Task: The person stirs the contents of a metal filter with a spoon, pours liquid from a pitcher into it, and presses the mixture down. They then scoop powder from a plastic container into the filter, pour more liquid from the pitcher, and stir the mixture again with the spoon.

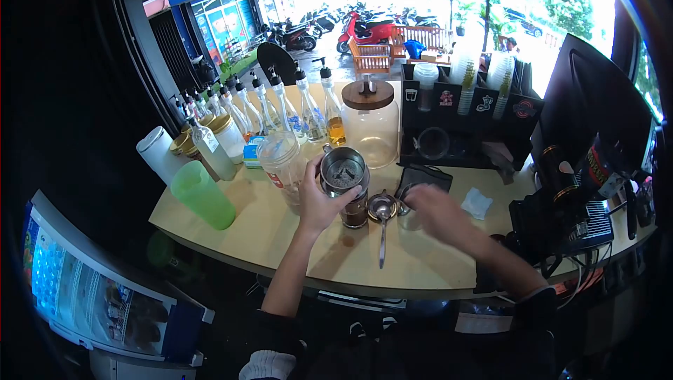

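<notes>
My left hand [322,201] is wrapped round a round metal coffee dripper [343,168], its thumb and fingers on either side. The dripper stands over a glass [355,213] with dark brown liquid in it. Just right of the glass, a small metal strainer [382,205] lies on the counter, and a metal spoon [383,243] points from it toward me. My right hand [438,215], blurred, has its fingers closed at a small shiny cup-like piece [404,206]; what exactly it grips I cannot tell. Behind it lies a black tray [429,178].
A clear plastic pitcher [280,159] and green cup [203,195] stand left on the counter [329,268]. Pump bottles [308,113] line the back beside a lidded glass jar [371,134]. A black cup rack [466,127] and coffee machine [561,219] are right. Crumpled tissue [477,202] lies nearby.
</notes>
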Demonstrator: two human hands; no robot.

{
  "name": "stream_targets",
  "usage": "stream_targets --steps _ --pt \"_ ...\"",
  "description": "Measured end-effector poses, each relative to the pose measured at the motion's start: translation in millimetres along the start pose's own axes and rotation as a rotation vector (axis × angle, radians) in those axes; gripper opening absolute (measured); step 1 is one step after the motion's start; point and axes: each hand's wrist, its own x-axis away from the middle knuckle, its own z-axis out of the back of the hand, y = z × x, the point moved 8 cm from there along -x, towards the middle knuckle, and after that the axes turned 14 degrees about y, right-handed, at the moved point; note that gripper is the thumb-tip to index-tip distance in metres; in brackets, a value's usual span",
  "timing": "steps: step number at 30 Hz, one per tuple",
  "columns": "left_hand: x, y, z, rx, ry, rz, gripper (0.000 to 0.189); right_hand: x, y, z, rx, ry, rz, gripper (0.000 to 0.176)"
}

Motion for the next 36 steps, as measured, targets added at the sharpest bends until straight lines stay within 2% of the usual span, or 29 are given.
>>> stream_targets --steps 1,2,4,5,7,8,10,11,13,16,21,23,25,28,33,35,36 --pt "0 2 0 -0.007 -0.001 -0.02 0.077 -3 16 14 0.08 0.007 -0.098 0.019" --pt "0 3 0 -0.004 -0.001 -0.018 0.077 3 26 19 0.083 0.005 -0.098 0.019" --pt "-1 5 -1 0.023 -0.017 -0.011 0.076 23 70 17 0.089 -0.082 -0.357 0.016" --pt "-2 5 -1 0.028 -0.016 -0.014 0.076 30 81 14 0.094 -0.079 -0.356 0.016" --pt "-1 2 -2 0.056 -0.035 0.003 0.076 53 104 -9 -0.16 -0.184 -0.576 0.018" --pt "-2 0 -2 0.056 -0.032 0.003 0.076 56 107 -12 -0.159 -0.186 -0.573 0.018" --pt "0 -3 -1 0.048 -0.034 0.009 0.076 67 114 -24 -0.277 -0.246 -0.73 0.019" --pt "0 -4 -1 0.048 -0.036 0.011 0.076 71 117 -30 -0.276 -0.247 -0.733 0.019" --pt "1 -7 -5 0.073 -0.094 0.055 0.079 68 114 -38 -0.733 -0.073 -0.786 0.016" --pt "4 -15 -7 0.137 -0.11 0.1 0.08 54 115 -30 -0.625 -0.043 -0.715 0.012" --pt "5 -14 -8 0.168 -0.106 0.083 0.082 7 103 -2 -0.73 0.062 -0.757 0.011" --pt "5 -14 -8 0.17 -0.106 0.084 0.082 -25 90 22 -0.602 0.206 -0.458 0.013" --pt "5 -13 -8 0.141 -0.085 0.074 0.081 -48 72 41 -0.557 0.193 -0.458 0.013" --pt "4 -8 -9 0.121 -0.072 0.075 0.079 -81 41 60 -0.394 0.07 -0.398 0.014" --pt "5 -7 -9 0.108 -0.032 0.078 0.077 -115 18 64 -0.333 0.041 -0.276 0.016" --pt "5 -7 -9 0.1 -0.016 0.077 0.077 -129 4 66 -0.332 0.092 -0.13 0.018" --pt "5 -8 -9 0.117 -0.005 0.083 0.078 -135 -2 67 -0.333 0.092 -0.129 0.018"
